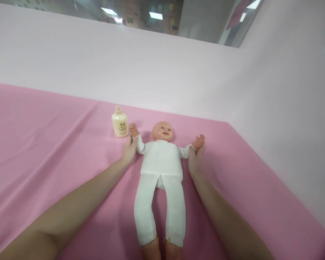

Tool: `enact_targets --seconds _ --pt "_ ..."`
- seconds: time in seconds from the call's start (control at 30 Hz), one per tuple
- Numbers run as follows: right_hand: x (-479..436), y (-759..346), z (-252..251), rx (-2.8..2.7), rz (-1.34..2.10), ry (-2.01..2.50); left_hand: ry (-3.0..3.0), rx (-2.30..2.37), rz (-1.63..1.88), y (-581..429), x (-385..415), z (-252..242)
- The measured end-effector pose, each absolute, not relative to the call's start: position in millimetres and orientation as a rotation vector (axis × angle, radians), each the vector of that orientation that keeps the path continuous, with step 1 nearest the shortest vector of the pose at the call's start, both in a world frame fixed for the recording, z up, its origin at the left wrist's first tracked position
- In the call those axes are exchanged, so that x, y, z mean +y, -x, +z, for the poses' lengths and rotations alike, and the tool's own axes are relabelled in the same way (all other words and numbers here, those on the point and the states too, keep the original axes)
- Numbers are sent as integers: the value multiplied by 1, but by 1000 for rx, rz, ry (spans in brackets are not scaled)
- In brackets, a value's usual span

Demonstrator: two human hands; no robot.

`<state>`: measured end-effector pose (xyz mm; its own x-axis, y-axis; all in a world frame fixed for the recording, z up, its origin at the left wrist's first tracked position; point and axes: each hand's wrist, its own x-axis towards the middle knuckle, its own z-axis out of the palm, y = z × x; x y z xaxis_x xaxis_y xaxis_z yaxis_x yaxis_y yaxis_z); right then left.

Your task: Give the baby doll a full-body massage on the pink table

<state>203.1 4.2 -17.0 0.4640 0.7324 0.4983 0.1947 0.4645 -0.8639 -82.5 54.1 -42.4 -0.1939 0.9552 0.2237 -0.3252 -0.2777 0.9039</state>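
Note:
A baby doll (162, 159) with a white cloth body lies on its back on a pink sheet (70, 144), arms spread to both sides. My left hand (129, 148) is closed around the doll's forearm on the left, just below its small plastic hand. On the other side my right hand (196, 159) grips the doll's wrist, thumb on top and fingers mostly hidden behind it. A cream-coloured bottle (120, 122) with a printed label stands upright on the sheet, close to my left hand and the doll's hand.
Behind the sheet rises a white wall (111, 65) with a window (151, 18) above it, reflecting ceiling lights. Another white wall (281, 108) borders the right side. Long creases run across the sheet on the left.

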Motion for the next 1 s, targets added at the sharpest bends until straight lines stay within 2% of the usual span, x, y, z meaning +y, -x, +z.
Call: enact_targets --seconds 0.23,0.4,0.77,1.0 --pt "-6 -195 -16 -1369 467 1069 -1810 1042 1457 77 38 -30" --pt "-4 -198 -21 -1700 446 1131 -2078 1116 1279 75 34 -30" --pt "-4 -198 -16 -1924 317 1145 -2206 1046 1152 74 36 -32" --pt "-2 -201 -22 -1695 469 1114 -2087 1088 1249 75 34 -33"
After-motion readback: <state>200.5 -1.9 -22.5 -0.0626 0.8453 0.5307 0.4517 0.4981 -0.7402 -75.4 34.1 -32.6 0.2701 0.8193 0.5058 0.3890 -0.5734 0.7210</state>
